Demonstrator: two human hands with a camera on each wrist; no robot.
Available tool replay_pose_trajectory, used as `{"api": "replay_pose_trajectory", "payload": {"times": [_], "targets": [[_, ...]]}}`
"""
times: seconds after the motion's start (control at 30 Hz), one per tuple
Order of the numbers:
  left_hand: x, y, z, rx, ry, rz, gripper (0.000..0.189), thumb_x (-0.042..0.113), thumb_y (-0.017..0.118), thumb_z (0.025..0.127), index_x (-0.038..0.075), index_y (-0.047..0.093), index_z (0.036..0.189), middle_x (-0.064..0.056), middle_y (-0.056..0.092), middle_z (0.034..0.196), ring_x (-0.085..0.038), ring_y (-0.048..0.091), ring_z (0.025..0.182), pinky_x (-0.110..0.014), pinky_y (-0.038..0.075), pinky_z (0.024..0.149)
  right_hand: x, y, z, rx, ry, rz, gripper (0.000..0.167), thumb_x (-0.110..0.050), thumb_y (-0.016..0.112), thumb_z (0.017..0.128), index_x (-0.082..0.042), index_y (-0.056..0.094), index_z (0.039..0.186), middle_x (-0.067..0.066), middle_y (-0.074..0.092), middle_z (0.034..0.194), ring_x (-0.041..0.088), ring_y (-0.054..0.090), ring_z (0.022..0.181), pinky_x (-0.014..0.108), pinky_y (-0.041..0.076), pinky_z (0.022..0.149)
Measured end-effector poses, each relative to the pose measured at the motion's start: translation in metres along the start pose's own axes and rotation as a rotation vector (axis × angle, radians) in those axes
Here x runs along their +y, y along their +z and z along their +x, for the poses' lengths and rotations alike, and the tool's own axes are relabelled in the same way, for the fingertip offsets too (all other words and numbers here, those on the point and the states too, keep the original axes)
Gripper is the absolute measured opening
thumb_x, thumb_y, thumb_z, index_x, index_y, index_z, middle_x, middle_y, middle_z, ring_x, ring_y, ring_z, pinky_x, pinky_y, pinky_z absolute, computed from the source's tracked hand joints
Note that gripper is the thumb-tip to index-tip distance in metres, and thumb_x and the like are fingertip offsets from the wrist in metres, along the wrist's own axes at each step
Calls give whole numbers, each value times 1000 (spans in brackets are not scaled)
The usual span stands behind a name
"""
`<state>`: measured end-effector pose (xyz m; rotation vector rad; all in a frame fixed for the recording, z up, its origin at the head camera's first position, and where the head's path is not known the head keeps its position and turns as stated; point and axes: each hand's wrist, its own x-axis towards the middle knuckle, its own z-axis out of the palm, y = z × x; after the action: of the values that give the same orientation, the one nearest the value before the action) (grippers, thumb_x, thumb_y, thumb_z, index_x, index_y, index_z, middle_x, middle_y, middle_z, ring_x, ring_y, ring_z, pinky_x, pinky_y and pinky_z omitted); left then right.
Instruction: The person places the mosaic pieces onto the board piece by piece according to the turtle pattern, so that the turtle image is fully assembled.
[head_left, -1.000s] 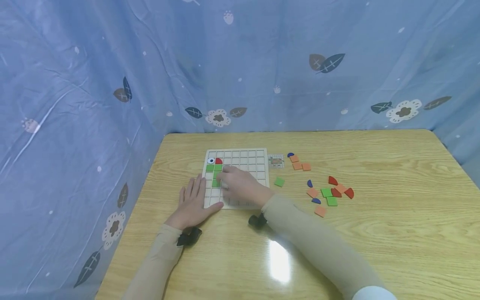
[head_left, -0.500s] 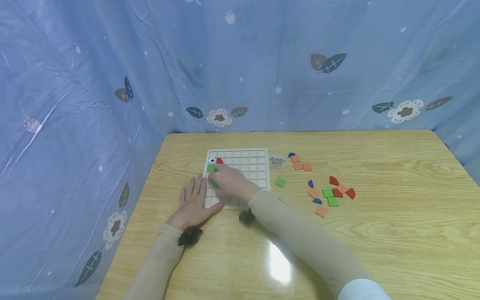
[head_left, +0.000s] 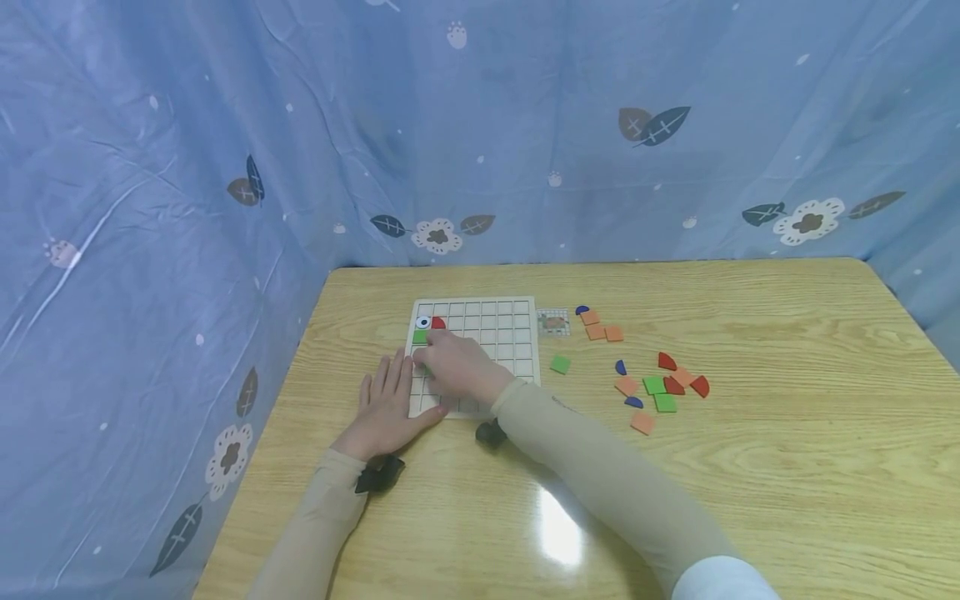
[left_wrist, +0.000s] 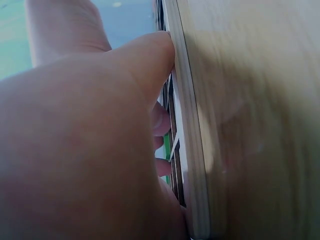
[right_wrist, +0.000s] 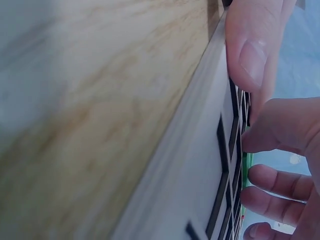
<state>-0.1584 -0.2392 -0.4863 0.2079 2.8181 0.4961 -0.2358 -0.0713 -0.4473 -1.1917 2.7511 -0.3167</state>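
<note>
My left hand (head_left: 384, 408) rests along the left edge of a pale gridded board (head_left: 513, 342), fingers straight, thumb at the near edge. In the left wrist view, that thumb touches the board's side (left_wrist: 192, 150). My right hand (head_left: 461, 367) is over the board's left columns, fingers bent. In the right wrist view, its thumb and fingertips touch down around a green tile (right_wrist: 245, 170), with a gap between thumb and fingers. Just beyond lie an eye tile (head_left: 423, 322), a red quarter-round tile (head_left: 438, 322) and a green square tile (head_left: 421, 337). The right hand hides the tiles beneath it.
A small picture card (head_left: 553, 322) lies against the board's right side. Further right, a lone green square (head_left: 560, 364) and several loose orange, blue, red and green pieces (head_left: 665, 403) are spread over the wooden table (head_left: 795, 333). A blue curtain (head_left: 525, 167) hangs behind.
My right hand has shifted left across the board and now covers the green tiles of the second column that showed earlier. The left hand has stayed put.
</note>
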Motion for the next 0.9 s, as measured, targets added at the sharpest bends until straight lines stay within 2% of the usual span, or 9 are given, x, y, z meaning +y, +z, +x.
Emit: {"api": "replay_pose_trajectory", "payload": {"times": [0.2,0.37,0.5,0.8,0.9], "targets": [[1,-1,-1,-3,2,-6,114,74,51,96,2,-3,166,-16,-11,175,-42,-12,161,-69,-5,124,0,-1,-1,9,-5,8,32,-16,75,90,-19,76,121,6,65,123,17,64,105,37,62,81],[1,-2,-2,-3,4,-9,114,73,51,97,1,-3,166,-17,-11,175,-43,-12,161,-69,-5,124,1,1,-2,35,-12,3,27,-15,77,88,-19,79,115,3,64,113,13,59,92,32,60,72],[0,-2,-2,-3,3,-5,114,74,51,97,1,-3,166,-17,-11,175,-43,-12,161,-69,-5,124,1,2,-2,48,-11,5,25,-14,76,88,-19,80,112,2,64,107,12,57,88,31,59,68],[0,-2,-1,-9,-2,-4,114,74,50,97,2,-4,166,-16,-12,175,-42,-13,161,-68,-5,125,-1,0,-3,65,-22,-25,22,-15,76,89,-18,79,111,2,67,108,13,60,89,33,60,69],[1,-3,-1,-7,-1,-9,114,74,51,97,2,-4,166,-16,-11,175,-42,-13,161,-68,-5,124,-2,-1,-2,62,-26,-43,27,-17,76,90,-19,78,116,3,67,111,15,62,93,35,61,72]]}}
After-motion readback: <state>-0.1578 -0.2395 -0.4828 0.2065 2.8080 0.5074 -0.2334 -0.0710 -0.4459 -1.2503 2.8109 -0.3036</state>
